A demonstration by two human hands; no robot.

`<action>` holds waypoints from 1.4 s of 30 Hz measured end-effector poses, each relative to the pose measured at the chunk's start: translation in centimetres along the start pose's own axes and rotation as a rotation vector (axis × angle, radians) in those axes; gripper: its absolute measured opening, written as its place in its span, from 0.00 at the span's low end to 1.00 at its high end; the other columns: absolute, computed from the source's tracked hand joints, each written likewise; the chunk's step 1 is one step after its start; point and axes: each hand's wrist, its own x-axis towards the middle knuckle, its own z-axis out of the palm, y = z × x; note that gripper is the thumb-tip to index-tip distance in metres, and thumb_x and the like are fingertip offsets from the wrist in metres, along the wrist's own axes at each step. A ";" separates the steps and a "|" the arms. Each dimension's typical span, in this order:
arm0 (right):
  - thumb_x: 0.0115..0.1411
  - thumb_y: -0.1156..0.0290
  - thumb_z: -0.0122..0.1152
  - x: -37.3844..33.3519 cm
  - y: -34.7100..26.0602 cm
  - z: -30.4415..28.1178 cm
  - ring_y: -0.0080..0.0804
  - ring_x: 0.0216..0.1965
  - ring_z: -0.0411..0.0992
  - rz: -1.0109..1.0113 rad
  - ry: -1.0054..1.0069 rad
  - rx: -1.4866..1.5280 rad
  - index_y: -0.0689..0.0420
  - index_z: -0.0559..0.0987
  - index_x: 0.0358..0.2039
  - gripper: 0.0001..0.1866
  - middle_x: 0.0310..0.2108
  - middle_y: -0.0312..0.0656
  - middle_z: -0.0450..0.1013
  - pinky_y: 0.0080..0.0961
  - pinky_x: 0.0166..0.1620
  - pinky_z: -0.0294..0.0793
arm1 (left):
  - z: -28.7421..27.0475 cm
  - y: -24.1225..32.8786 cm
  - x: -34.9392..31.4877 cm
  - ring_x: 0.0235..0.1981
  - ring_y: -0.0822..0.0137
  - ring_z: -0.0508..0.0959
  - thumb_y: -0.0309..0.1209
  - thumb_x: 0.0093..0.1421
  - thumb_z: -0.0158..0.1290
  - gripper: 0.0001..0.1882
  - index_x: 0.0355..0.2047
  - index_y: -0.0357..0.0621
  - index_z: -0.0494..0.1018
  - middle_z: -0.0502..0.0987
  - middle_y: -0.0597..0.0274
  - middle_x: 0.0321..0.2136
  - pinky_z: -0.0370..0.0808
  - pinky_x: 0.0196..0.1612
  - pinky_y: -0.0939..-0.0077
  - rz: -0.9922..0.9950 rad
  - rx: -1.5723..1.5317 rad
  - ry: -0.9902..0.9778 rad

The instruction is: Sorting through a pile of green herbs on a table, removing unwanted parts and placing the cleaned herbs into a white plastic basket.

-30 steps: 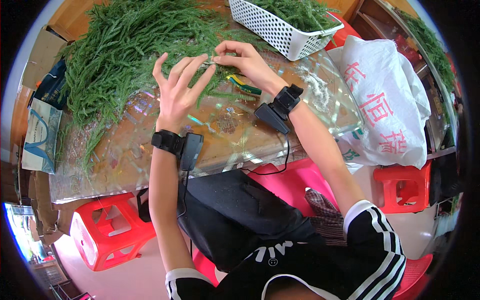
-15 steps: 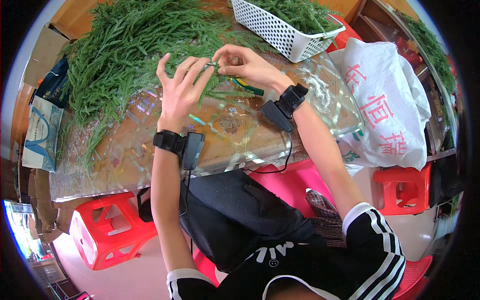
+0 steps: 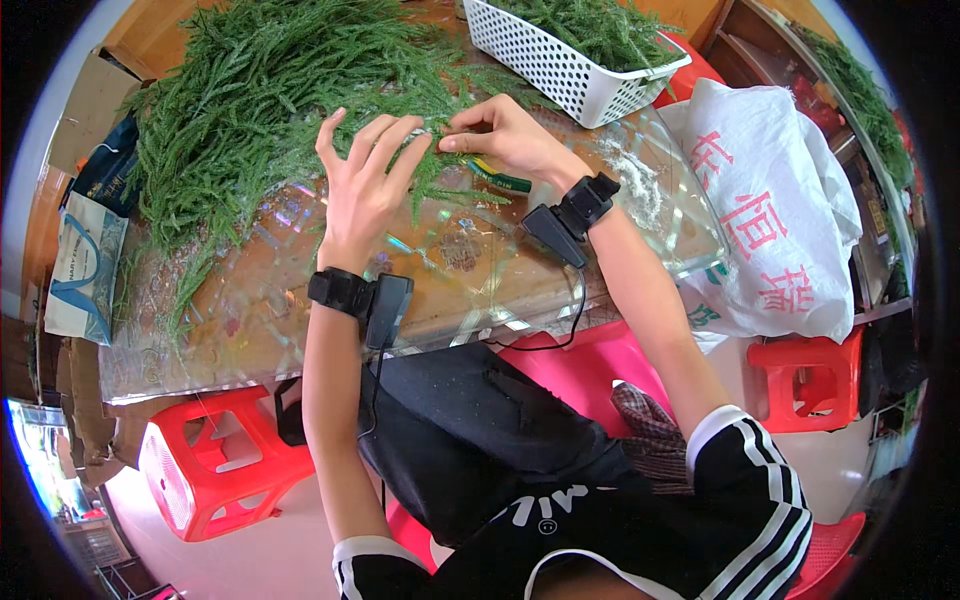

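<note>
Left hand: the left hand [image 3: 366, 190] reaches forward over the table [image 3: 440, 305], back upward, fingers fanned and bent toward the right; whether its tips grip anything cannot be told.
Right hand: the right hand [image 3: 515, 140] comes in from the right, thumb and forefinger curved close together just beside the left fingertips; whether they pinch something is too small to tell.
Sprig: a green sprig [image 3: 432, 182] lies below and between both hands, near the fingertips.
Tool handle: a green-and-yellow handle [image 3: 502, 181] lies just under the right hand, partly covered by it.
Greenery: a large pile [image 3: 270, 110] spreads beyond the left hand.
Far edge: a white perforated basket [image 3: 545, 62] holds more greenery.
Right side: white powder [image 3: 632, 182], then a white sack [image 3: 775, 215].
</note>
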 end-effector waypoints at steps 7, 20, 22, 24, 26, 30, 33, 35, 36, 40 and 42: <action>0.51 0.70 0.63 -0.1 -0.3 0.8 0.16 0.21 0.61 -0.138 0.105 -0.010 0.65 0.79 0.31 0.11 0.19 0.34 0.71 0.21 0.25 0.60 | 0.0 0.1 0.3 0.46 0.68 0.69 0.24 0.40 0.59 0.15 0.31 0.48 0.73 0.70 0.70 0.42 0.53 0.55 0.51 -0.076 -0.092 0.081; 0.48 0.74 0.62 -0.5 -1.7 2.8 0.29 0.22 0.64 -0.351 0.200 -0.471 0.62 0.79 0.31 0.09 0.19 0.40 0.68 0.24 0.25 0.62 | 1.4 -0.7 0.0 0.47 0.59 0.66 0.31 0.48 0.60 0.10 0.19 0.40 0.71 0.67 0.56 0.43 0.56 0.51 0.69 -0.822 -0.773 0.021; 0.48 0.74 0.62 -0.4 -1.5 3.2 0.30 0.21 0.64 -0.378 0.216 -0.495 0.62 0.78 0.30 0.08 0.19 0.41 0.68 0.24 0.25 0.62 | 1.9 -1.1 -0.3 0.47 0.59 0.66 0.32 0.49 0.59 0.12 0.18 0.38 0.71 0.67 0.55 0.42 0.57 0.51 0.70 -0.906 -0.914 -0.004; 0.48 0.74 0.62 -0.3 -1.2 3.4 0.32 0.20 0.64 -0.476 0.233 -0.532 0.63 0.78 0.29 0.08 0.20 0.42 0.68 0.25 0.25 0.63 | 2.3 -1.7 -0.7 0.46 0.60 0.66 0.35 0.51 0.58 0.15 0.18 0.36 0.71 0.67 0.54 0.42 0.58 0.50 0.72 -1.067 -1.199 -0.055; 0.48 0.73 0.62 -0.2 -1.1 3.5 0.33 0.20 0.64 -0.520 0.240 -0.550 0.63 0.78 0.29 0.08 0.20 0.42 0.68 0.26 0.24 0.63 | 2.6 -1.7 -0.7 0.46 0.61 0.66 0.35 0.51 0.58 0.15 0.18 0.36 0.71 0.67 0.54 0.42 0.59 0.49 0.71 -1.072 -1.175 -0.054; 0.47 0.71 0.63 0.1 -1.0 3.2 0.36 0.20 0.68 -0.410 0.282 -0.586 0.64 0.78 0.28 0.10 0.21 0.45 0.71 0.28 0.24 0.65 | 3.0 -1.3 -0.5 0.45 0.61 0.66 0.38 0.52 0.57 0.16 0.20 0.35 0.72 0.67 0.55 0.42 0.60 0.48 0.70 -1.008 -1.038 -0.014; 0.50 0.69 0.61 0.1 -0.4 3.1 0.27 0.18 0.66 -0.277 0.335 -0.391 0.63 0.78 0.30 0.11 0.19 0.42 0.71 0.24 0.24 0.64 | 2.8 -1.1 -0.2 0.44 0.61 0.66 0.39 0.52 0.56 0.17 0.21 0.35 0.73 0.67 0.54 0.41 0.61 0.48 0.70 -0.864 -0.865 0.054; 0.50 0.69 0.61 0.0 -0.4 3.1 0.25 0.18 0.65 -0.243 0.328 -0.344 0.63 0.78 0.30 0.11 0.19 0.41 0.70 0.23 0.23 0.63 | 2.4 -1.0 0.0 0.44 0.61 0.66 0.39 0.53 0.56 0.16 0.20 0.37 0.73 0.68 0.55 0.40 0.61 0.48 0.69 -0.796 -0.754 0.074; 0.51 0.69 0.60 0.0 -0.6 3.1 0.22 0.18 0.64 -0.209 0.322 -0.296 0.63 0.78 0.31 0.11 0.18 0.39 0.70 0.21 0.23 0.63 | 2.3 -0.9 0.1 0.44 0.60 0.66 0.39 0.53 0.56 0.16 0.19 0.37 0.74 0.68 0.55 0.40 0.61 0.48 0.69 -0.762 -0.698 0.085; 0.52 0.67 0.60 0.1 -0.4 2.8 0.18 0.19 0.62 -0.153 0.279 -0.171 0.62 0.78 0.32 0.11 0.18 0.35 0.69 0.18 0.24 0.61 | 2.8 -0.8 -0.5 0.44 0.60 0.66 0.38 0.53 0.55 0.16 0.16 0.38 0.74 0.68 0.56 0.38 0.62 0.47 0.68 -0.692 -0.703 0.000; 0.52 0.67 0.60 0.2 -0.7 2.8 0.17 0.20 0.61 -0.142 0.263 -0.131 0.62 0.78 0.32 0.12 0.18 0.34 0.68 0.17 0.24 0.60 | 2.6 -0.8 -0.6 0.44 0.60 0.65 0.37 0.53 0.55 0.16 0.16 0.39 0.73 0.68 0.57 0.38 0.61 0.47 0.68 -0.696 -0.704 0.006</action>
